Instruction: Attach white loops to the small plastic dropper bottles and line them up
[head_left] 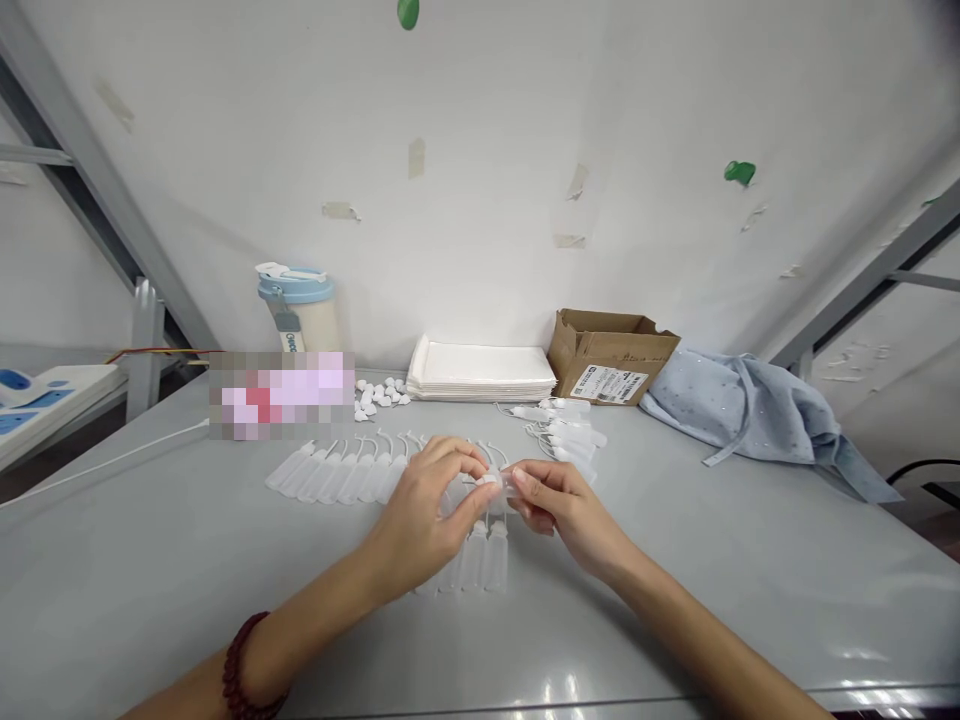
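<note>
My left hand [429, 512] is closed, thumb and fingers pinching a small white cap [487, 480]. Right beside it, my right hand [570, 508] grips a small translucent plastic bottle [509, 486], mostly covered by the fingers, at the cap. Behind and left of my hands lies a row of similar bottles [341, 477] with thin white loops at their tops. Several more bottles [495, 560] lie in front, partly hidden under my left hand. A loose cluster of bottles [574, 440] rests beyond my right hand.
Small white pieces [379, 394] are heaped near a blurred pink item [315, 390]. Along the wall stand a blue-lidded cup [311, 315], a stack of white sheets or envelopes [484, 370] and an open cardboard box [611, 360]. Blue cloth [739, 405] lies at the right of the grey table [675, 480].
</note>
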